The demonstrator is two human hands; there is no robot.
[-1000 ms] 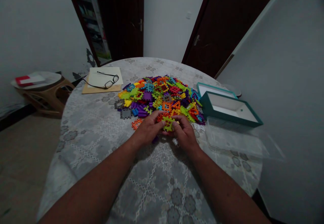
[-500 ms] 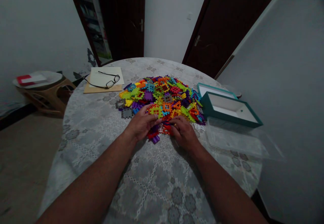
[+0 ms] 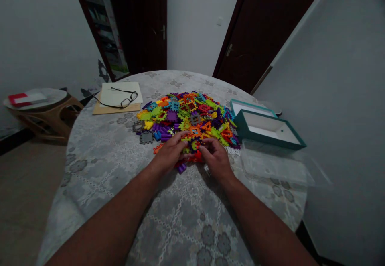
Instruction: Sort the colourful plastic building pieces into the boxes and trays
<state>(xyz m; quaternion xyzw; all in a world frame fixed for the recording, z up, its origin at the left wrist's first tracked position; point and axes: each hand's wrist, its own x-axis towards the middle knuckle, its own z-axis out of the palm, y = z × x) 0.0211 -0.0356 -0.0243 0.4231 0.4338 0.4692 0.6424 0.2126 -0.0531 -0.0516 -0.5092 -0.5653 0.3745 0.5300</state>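
Observation:
In front of the pile of toothed plastic building pieces point(image 3: 172, 115), my two hands are close together. My left hand point(image 3: 169, 153) is closed, with thumb and fingers on a lime-green building piece point(image 3: 187, 149) that its fingers partly cover. A dark purple building piece point(image 3: 192, 141) with an opening in it is pinched by my right hand point(image 3: 217, 158). The two pieces meet or overlap between my fingertips; whether they are joined I cannot tell. Red pieces point(image 3: 197, 157) lie just below, and a purple piece point(image 3: 181, 168) rests on the cloth near my left wrist.
Right of the pile stand an open teal box point(image 3: 245, 126) and its lid point(image 3: 233, 104), with a clear plastic tray point(image 3: 270, 165) before them. Eyeglasses point(image 3: 125, 103) lie on paper point(image 3: 105, 93) at the left. A stool point(image 3: 57, 115) stands beyond the round table point(image 3: 99, 185).
The dark purple piece has come up and is turned face-on against the green one. An orange piece now shows beside my left hand. The whole view has shifted slightly.

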